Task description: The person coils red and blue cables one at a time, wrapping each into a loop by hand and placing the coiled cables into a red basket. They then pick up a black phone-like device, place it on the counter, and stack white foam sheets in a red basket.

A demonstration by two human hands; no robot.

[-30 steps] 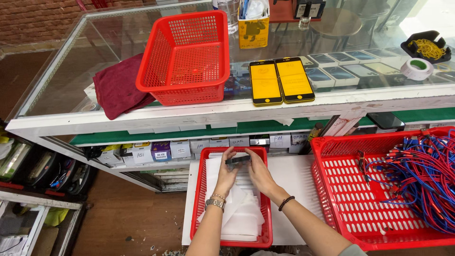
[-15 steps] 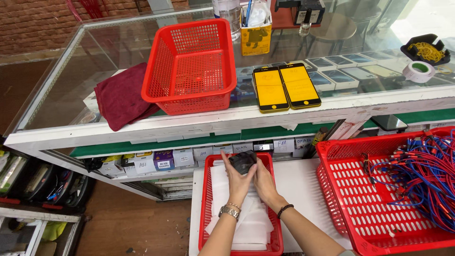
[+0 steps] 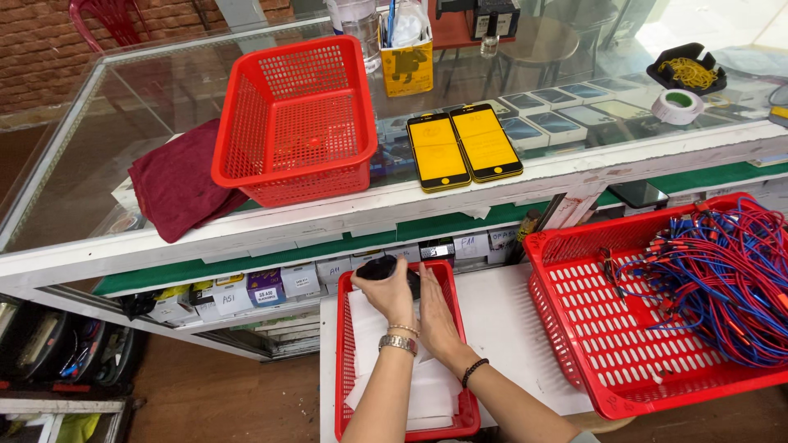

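My left hand (image 3: 392, 297), with a metal watch on its wrist, is closed around a small black object (image 3: 376, 267) at the far end of a narrow red basket (image 3: 346, 385). My right hand (image 3: 435, 318), a dark band on its wrist, lies flat beside it with fingers stretched toward the basket's far rim. It rests over the white sheets (image 3: 427, 398) that fill the basket. What the black object is cannot be made out.
A large red basket (image 3: 591, 369) of tangled red and blue cables (image 3: 722, 279) stands at right. The glass counter above carries an empty red basket (image 3: 295, 123), a maroon cloth (image 3: 172, 184), two yellow-and-black screen protectors (image 3: 464, 148), a tape roll (image 3: 678, 105) and a yellow box (image 3: 406, 61).
Both hands have shifted slightly toward the basket's far end with the black object. My right hand has come off the object and now lies flat beside my left.
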